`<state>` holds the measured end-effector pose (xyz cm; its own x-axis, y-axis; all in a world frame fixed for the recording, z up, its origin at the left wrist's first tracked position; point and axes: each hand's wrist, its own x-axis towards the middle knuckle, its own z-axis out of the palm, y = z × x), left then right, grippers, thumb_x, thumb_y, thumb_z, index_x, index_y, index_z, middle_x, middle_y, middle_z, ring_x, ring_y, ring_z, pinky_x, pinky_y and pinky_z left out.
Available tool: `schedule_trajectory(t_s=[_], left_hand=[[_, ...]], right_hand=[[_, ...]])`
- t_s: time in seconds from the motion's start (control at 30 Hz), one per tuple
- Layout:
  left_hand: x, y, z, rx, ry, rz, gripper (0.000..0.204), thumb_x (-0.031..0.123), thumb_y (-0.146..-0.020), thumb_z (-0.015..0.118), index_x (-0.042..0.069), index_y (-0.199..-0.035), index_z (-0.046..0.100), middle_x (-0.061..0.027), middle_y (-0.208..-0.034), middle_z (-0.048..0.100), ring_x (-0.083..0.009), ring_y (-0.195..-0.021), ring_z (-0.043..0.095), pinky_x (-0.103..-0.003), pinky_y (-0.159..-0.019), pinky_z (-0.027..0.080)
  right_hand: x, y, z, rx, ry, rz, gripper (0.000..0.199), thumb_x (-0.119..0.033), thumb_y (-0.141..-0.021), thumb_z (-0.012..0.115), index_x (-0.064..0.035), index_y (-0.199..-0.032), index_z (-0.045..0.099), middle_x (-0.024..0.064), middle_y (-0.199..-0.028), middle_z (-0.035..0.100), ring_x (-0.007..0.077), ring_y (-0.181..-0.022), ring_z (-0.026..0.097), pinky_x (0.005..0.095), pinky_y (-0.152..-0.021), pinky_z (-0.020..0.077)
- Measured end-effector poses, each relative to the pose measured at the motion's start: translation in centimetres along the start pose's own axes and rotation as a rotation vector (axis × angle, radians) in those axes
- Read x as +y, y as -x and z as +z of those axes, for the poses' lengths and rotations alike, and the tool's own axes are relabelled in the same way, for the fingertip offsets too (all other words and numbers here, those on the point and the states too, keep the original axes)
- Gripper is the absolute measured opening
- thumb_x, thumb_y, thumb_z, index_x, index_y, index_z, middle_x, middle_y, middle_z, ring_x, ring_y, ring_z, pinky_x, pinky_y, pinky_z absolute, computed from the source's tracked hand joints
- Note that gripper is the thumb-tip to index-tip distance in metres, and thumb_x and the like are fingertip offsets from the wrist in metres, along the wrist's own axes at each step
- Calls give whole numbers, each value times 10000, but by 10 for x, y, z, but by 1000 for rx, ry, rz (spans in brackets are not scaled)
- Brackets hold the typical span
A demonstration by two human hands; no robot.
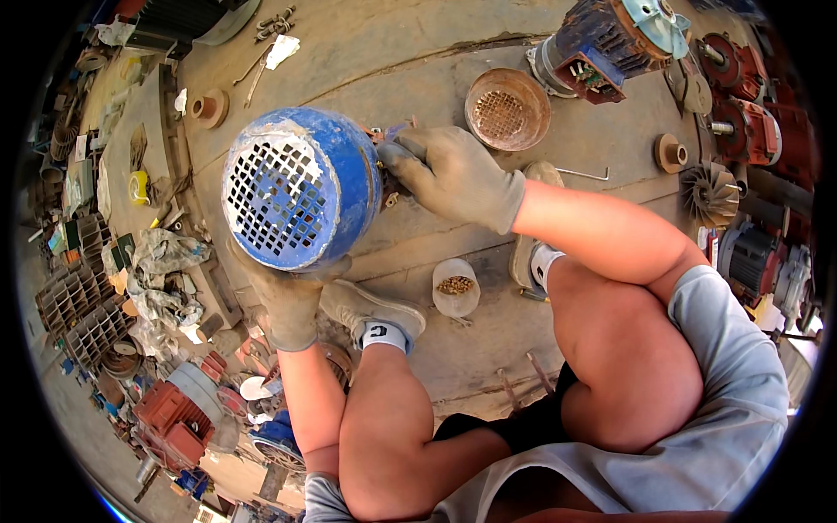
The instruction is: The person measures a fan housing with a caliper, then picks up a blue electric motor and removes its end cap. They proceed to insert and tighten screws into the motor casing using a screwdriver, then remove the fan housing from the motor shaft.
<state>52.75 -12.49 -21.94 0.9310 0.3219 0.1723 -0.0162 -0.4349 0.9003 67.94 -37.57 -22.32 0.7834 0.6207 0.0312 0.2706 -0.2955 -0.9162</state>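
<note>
A blue motor fan cover (353, 187), round with a white-edged square grille, stands in front of me at left of centre, its grille turned toward me. My left hand (292, 301), in a grey work glove, grips its lower edge from below; part of the fingers is hidden by the cover. At the cover's right edge is my right hand (458, 174), gloved too, with its fingers curled closed. Whatever lies between those fingers is too small and hidden to name. What the cover sits on behind is mostly out of sight.
A white tub of small brass-coloured parts (456, 289) stands between my feet. Beyond are a rusty round grille cover (507, 110), a blue motor (602, 48) and a bent rod (582, 174). Red motors (745, 131) and a metal fan (711, 193) line the right; scrap (166, 270) crowds the left.
</note>
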Motion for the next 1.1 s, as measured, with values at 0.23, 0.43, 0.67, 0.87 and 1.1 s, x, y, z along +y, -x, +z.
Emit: schedule_trajectory(t_s=[0.23,0.43,0.67,0.87,1.1], left_hand=[[-4,1,2,19,26,8,1469,570,-562,1074,56,-1676,266,-164,-1620,503,-325,-1429,602,-483,-1184,564],[-7,2,-1,23,20,-6,1472,546,-555,1082,57,-1677,265,-158,-1621,505,-322,-1429,603,-487,-1183,566],[-9,0,-4,-8,-17,36,1465,529,-562,1079,78,-1685,255,-160,-1637,491,-324,-1433,598,-490,-1182,566],[-6,0,-1,-1,87,-26,1487,572,-567,1066,80,-1692,228,-160,-1631,491,-321,-1441,590,-494,-1187,557],[-5,-10,-13,132,120,56,1105,649,-814,889,-51,-1545,446,-111,-1349,634,-188,-1121,624,-369,-988,571]], right_hand=[[2,3,-1,7,63,-42,275,-265,-1003,748,-19,-1118,709,205,-889,762,429,-857,750,502,-916,598],[-1,7,4,109,-25,-84,276,-276,-1018,733,-13,-1098,706,212,-859,754,424,-837,743,499,-803,590],[12,2,2,62,7,9,270,-274,-1034,714,-6,-1071,723,228,-923,760,419,-821,741,487,-754,586],[-3,0,-3,87,-41,-34,275,-275,-1018,736,-10,-1088,732,214,-904,763,399,-792,749,465,-737,594],[-7,6,-6,90,-128,-59,235,-183,-974,766,-10,-1123,708,209,-932,764,393,-791,737,456,-736,588]])
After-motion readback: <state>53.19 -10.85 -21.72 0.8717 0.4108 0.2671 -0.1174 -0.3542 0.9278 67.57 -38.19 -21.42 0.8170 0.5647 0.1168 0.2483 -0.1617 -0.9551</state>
